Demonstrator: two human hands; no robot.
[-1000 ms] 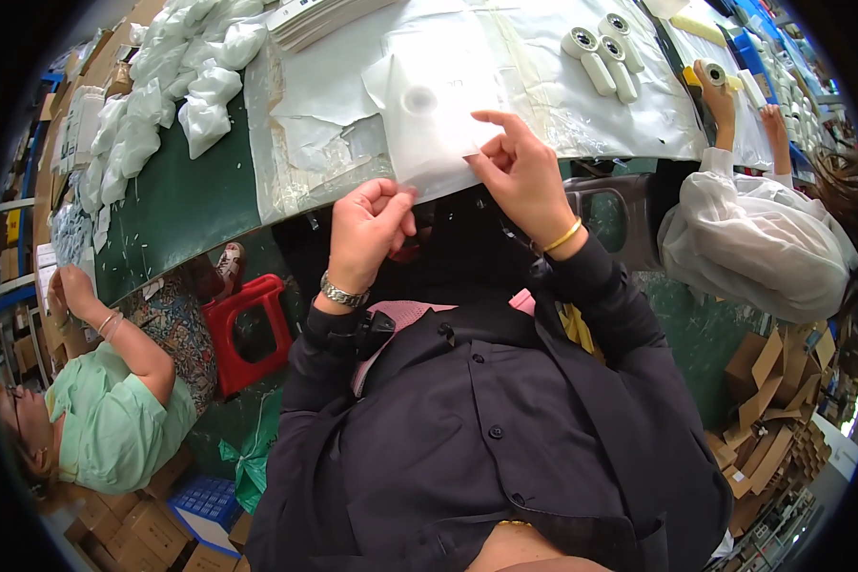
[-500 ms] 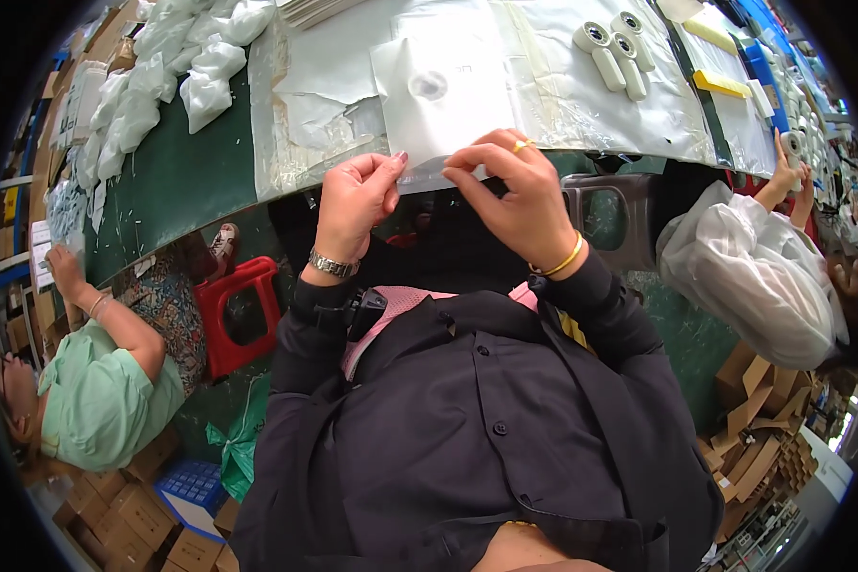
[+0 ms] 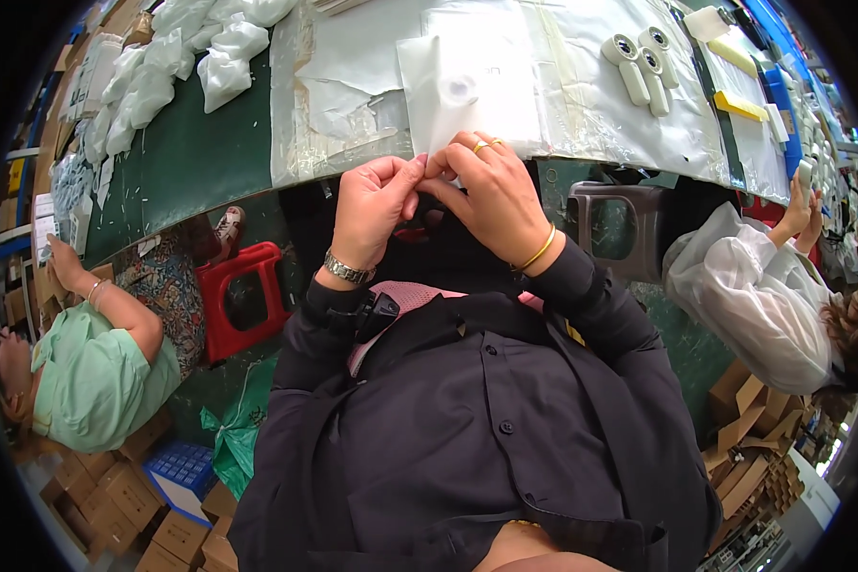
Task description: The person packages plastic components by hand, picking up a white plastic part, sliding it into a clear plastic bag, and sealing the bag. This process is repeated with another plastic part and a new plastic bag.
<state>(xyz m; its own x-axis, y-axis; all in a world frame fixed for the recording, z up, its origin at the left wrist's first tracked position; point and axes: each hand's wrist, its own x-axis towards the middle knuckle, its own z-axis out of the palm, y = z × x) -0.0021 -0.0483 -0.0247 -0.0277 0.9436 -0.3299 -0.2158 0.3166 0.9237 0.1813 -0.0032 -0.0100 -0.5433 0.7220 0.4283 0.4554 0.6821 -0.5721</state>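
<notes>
A frosted plastic bag (image 3: 423,95) lies on the near part of the table, with a pale round shape (image 3: 458,89) showing through it. My left hand (image 3: 377,208) is at the bag's near edge, thumb and index finger pinched on it. My right hand (image 3: 491,198) is beside it, fingers bent and fingertips closed at the same edge. The fingertips of both hands meet there, covering the piece of bag between them. Under and beside the bag is a white printed plastic sheet or bag (image 3: 505,105).
Three off-white handled devices (image 3: 639,71) with round dark-centred heads lie to the right. White wrapped bundles (image 3: 224,62) are heaped at the left. Yellow blocks (image 3: 740,106) lie farther right. People sit on both sides; a red stool (image 3: 243,296) and a grey stool (image 3: 608,229) stand below the table edge.
My right hand has moved left to meet my left hand, closing the gap between their fingertips at the bag's edge. The whole view has shifted slightly.
</notes>
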